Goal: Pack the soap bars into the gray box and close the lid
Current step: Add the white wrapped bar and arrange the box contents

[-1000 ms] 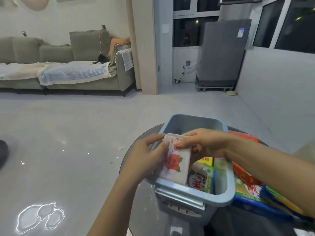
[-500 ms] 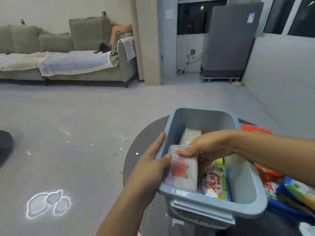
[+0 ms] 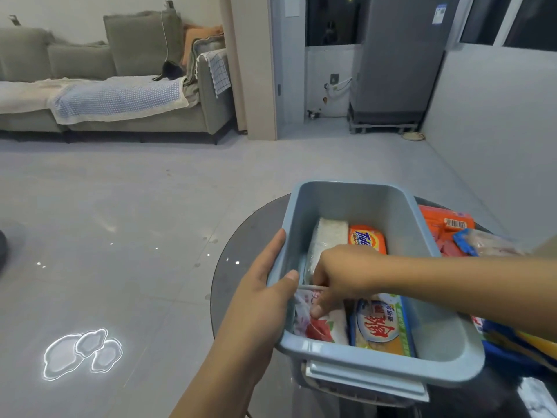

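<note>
The round dark glass bench (image 3: pixel 241 254) carries everything here, with the gray box (image 3: pixel 355 362) sitting on it right in front of you, lid off and open on top. Your left hand (image 3: pixel 265 300) is wrapped over the box's left wall, thumb hooked inside the rim, so that hand's closed on the box itself. Your right hand (image 3: pixel 343 276) reaches down inside, fingers (image 3: pixel 319 309) curled and pressing on the rose-print soap bar (image 3: pixel 322 325), which lies in the near-left corner of the box. I can't tell if you're actually pinching it or just pushing it flat. Right beside it is the blue-and-yellow soap pack (image 3: pixel 381 327) with red lettering. Further back there's a white wrapped bar (image 3: pixel 330 233) and an orange Tide bar (image 3: pixel 367 238) side by side. More soap packs (image 3: pixel 446 224) are piled on the bench just right of the box.
</note>
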The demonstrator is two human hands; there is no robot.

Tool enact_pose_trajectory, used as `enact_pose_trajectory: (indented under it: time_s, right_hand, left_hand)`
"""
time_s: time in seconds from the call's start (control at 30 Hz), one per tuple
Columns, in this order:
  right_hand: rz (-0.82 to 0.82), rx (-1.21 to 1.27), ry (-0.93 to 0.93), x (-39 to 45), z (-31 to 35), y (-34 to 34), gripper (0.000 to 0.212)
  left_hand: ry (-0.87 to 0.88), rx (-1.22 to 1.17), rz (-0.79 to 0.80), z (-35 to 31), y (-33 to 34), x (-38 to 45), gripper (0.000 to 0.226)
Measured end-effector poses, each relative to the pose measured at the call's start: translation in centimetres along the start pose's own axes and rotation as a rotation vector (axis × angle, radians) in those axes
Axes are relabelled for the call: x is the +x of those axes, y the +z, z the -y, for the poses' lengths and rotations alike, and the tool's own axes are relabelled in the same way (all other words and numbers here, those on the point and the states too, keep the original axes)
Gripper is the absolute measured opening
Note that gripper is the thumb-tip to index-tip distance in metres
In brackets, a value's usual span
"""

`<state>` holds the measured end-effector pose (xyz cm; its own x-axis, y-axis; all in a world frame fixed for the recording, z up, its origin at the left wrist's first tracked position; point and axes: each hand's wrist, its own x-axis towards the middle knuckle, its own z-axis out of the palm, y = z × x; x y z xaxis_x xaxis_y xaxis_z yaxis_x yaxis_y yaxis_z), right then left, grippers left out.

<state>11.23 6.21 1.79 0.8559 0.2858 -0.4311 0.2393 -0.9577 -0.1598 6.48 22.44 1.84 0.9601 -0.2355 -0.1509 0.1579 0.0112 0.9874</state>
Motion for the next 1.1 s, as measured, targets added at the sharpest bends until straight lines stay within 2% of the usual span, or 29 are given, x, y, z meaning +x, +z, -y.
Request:
enact_pose_trajectory:
  time_s: [0.2, 0.47, 0.57, 0.7, 0.9, 1.0, 1.1]
  right_hand:
    - [-0.078, -0.013, 0.020, 0.2, -0.1, 0.2, 0.048]
    - [-0.183, 0.057, 0.024, -0.3, -0.4, -0.4, 0.032]
    - [-0.210, 0.180, 0.048, -0.7, -0.7, -0.7, 0.026]
    - [-0.375, 0.230, 0.059, -1.9, -1.0, -1.7, 0.027]
    - [-0.486, 0.408, -0.061, -6.2, -1.4, -1.5, 0.023]
    - [-0.619, 0.511, -0.079, -8.8, -1.5, -0.5, 0.014]
    - [-0.757, 0.555, -0.065, -11.2, -1.7, 0.4, 0.015]
  left_hand:
    - [0.001, 0.038, 0.004, 0.0, -0.2, -0.1, 0.051]
    - [0.005, 0.094, -0.032, -0.1, -0.1, -0.2, 0.051]
    - [0.015, 0.106, -0.044, -0.1, 0.0, -0.2, 0.050]
    - [0.078, 0.209, -0.080, -0.3, 0.1, -0.3, 0.046]
    - [0.192, 0.513, -0.142, -0.9, 0.8, -0.7, 0.049]
    - [0.258, 0.611, -0.167, -1.2, 1.5, -1.2, 0.050]
    - [0.344, 0.695, -0.240, -1.7, 2.9, -1.9, 0.049]
